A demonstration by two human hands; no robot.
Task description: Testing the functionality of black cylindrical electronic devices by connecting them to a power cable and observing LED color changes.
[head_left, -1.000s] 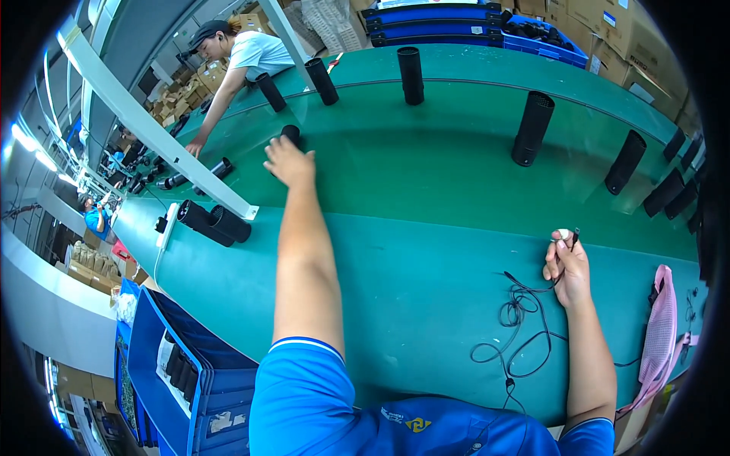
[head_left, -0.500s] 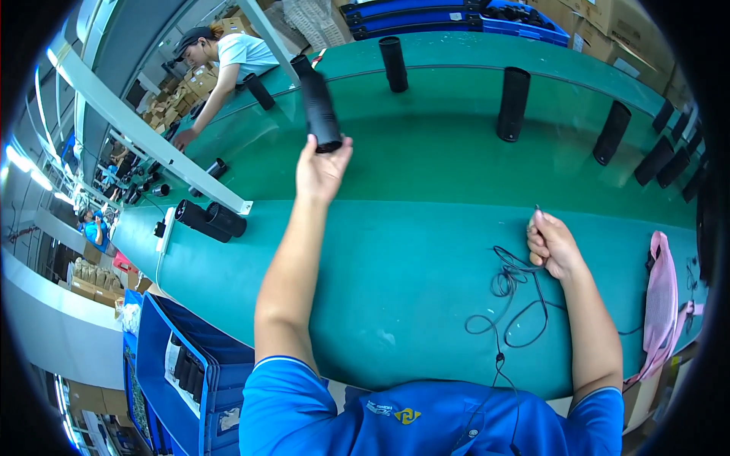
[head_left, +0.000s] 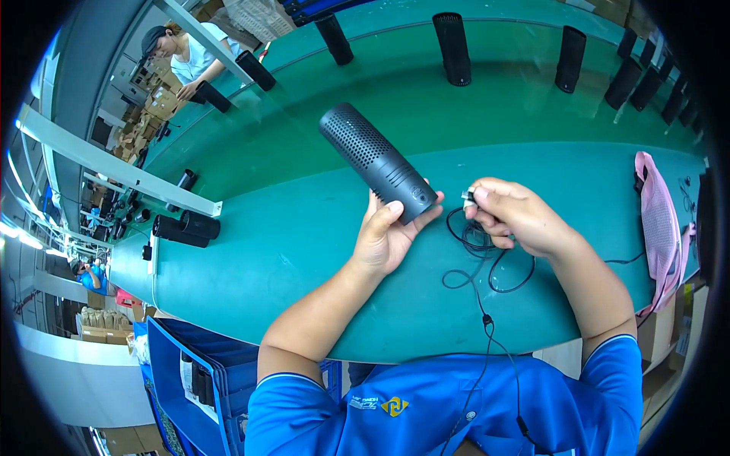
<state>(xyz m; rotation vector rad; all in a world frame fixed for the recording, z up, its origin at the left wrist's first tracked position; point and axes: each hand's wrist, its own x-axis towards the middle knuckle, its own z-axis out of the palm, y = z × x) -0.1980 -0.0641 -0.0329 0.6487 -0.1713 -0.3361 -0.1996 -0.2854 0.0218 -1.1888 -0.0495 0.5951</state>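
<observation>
Now that the black cylinder point(head_left: 376, 158) has come in, tilted, over the green worktop point(head_left: 296, 243), left hand point(head_left: 388, 239) wrapping its lower end, right hand point(head_left: 521, 216) pinching a cable plug point(head_left: 468, 195) nearby, both seem within easy working reach.

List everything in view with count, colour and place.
Table: one, green, front
Belt-like strip: one, darker green, behind table
Held cylinder: one, black, tilted above table
Paired cylinders: two, black, table's left
Other cylinders: many, black, far side and right end
Cable: one, black, looped, centre-right
Pouch: one, pink, right
Frame: one, whitish, left
Bin: at least one, blue, lower left
Boxes: several, brown, background
Co-workers: at least two, white-topped and blue-topped, left
Left hand: one, blue-sleeved, holding cylinder
Right hand: one, blue-sleeved, holding cable end
</observation>
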